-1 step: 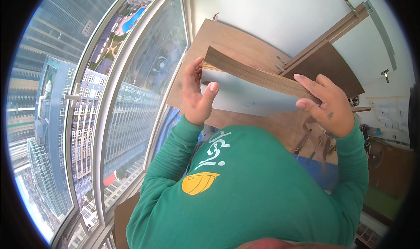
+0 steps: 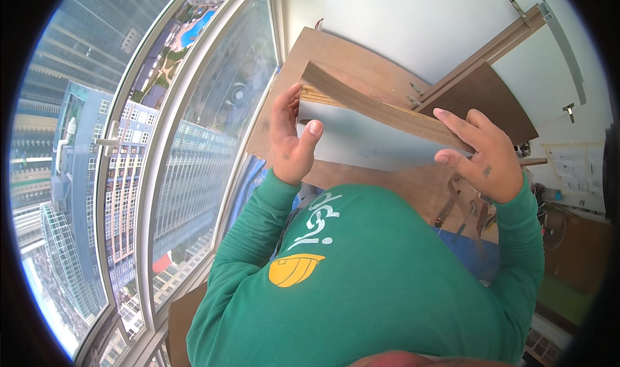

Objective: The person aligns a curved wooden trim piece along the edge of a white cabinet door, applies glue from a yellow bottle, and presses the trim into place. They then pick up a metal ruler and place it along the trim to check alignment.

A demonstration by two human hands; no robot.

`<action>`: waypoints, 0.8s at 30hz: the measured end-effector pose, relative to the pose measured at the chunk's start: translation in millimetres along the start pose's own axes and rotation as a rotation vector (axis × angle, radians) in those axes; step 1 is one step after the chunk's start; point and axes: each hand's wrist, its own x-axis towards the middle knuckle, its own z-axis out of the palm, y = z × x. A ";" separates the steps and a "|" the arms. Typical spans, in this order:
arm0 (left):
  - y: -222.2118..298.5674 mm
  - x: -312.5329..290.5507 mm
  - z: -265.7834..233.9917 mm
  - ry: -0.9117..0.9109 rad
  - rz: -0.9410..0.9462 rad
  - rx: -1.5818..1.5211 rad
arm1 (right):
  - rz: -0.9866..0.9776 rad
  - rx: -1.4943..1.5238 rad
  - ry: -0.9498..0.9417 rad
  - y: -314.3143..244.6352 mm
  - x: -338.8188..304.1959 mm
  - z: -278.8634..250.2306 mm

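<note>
A white-faced plywood board (image 2: 371,138) stands on edge in front of me, its layered raw edge showing near the left end. Along its top lies a brown wood-grain edging strip (image 2: 381,114), raised off the board at the left end. My left hand (image 2: 292,138) is closed around the board's left end, thumb on the near side and fingers at the outer edge. At the other end, my right hand (image 2: 484,151) grips the strip against the board, fingers on top and thumb in front. The board's far face is hidden.
Beneath the board is a brown wooden worktop (image 2: 352,50). Hand tools, a hammer (image 2: 466,217) among them, lie at its near right by a blue cover (image 2: 475,254). A tall window (image 2: 213,122) runs along the left. A brown panel with metal hinges (image 2: 484,96) stands at the far right.
The strip's left end has risen and shifted back slightly, baring more of the board's layered edge. Both hands stay in nearly the same places.
</note>
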 end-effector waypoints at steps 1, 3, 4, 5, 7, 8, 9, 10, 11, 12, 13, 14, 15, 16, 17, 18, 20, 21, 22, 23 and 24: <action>0.9 0.3 -0.6 -0.007 -0.004 -0.002 | -0.024 -0.020 0.015 -0.8 2.5 2.7; 3.1 0.2 -1.2 -0.009 -0.020 -0.011 | -0.056 -0.053 0.030 -2.7 4.7 4.8; 3.4 0.7 -1.1 -0.010 -0.004 0.005 | -0.063 -0.067 0.029 -3.4 5.1 5.0; 3.5 1.1 -1.0 -0.007 0.014 0.018 | -0.042 -0.084 0.012 -4.1 5.3 5.1; 4.1 1.3 -1.7 -0.008 0.014 0.034 | -0.054 -0.084 0.012 -5.3 4.4 2.8; 4.3 1.5 -2.4 -0.010 -0.002 0.037 | -0.034 -0.088 0.005 -5.9 4.2 2.0; 4.4 1.6 -3.1 -0.010 -0.017 0.033 | -0.042 -0.074 -0.004 -6.3 4.2 1.6; 4.4 1.6 -3.4 -0.006 -0.026 0.043 | -0.039 -0.063 -0.014 -6.7 4.5 1.0; 4.3 1.5 -3.3 0.001 -0.033 0.046 | -0.023 -0.049 -0.028 -6.8 4.9 0.8; 4.3 1.3 -3.1 0.008 -0.041 0.048 | -0.046 -0.027 -0.013 -7.0 5.4 1.0; 4.4 0.7 -2.8 0.014 -0.040 0.054 | -0.055 -0.001 -0.003 -7.2 6.0 1.6; 4.8 0.0 -2.5 0.019 -0.039 0.060 | -0.064 0.026 0.008 -7.3 6.5 2.3; 5.2 -0.6 -2.3 0.024 -0.039 0.066 | -0.069 0.029 0.030 -7.5 6.8 2.8; 5.6 -0.7 -2.2 0.021 -0.041 0.070 | -0.074 0.033 0.053 -7.5 7.0 3.4; 6.0 -0.5 -2.4 0.018 -0.042 0.075 | -0.064 0.032 0.070 -7.6 7.2 3.7; 6.5 -0.2 -2.6 0.014 -0.044 0.079 | -0.080 0.047 0.072 -7.5 7.4 3.4; 7.4 1.9 -4.0 -0.001 -0.023 0.105 | -0.064 0.070 0.066 -7.7 7.8 2.0; 7.9 3.2 -4.7 -0.009 -0.012 0.117 | -0.084 0.053 0.068 -8.0 8.0 1.4; 8.6 4.4 -5.6 -0.008 0.001 0.112 | -0.085 0.037 0.070 -8.6 8.1 0.9; 9.3 5.6 -6.5 -0.008 0.015 0.106 | -0.061 0.018 0.065 -9.3 8.3 0.5; 10.4 6.3 -7.4 -0.006 0.026 0.101 | -0.067 0.015 0.065 -10.1 8.4 0.2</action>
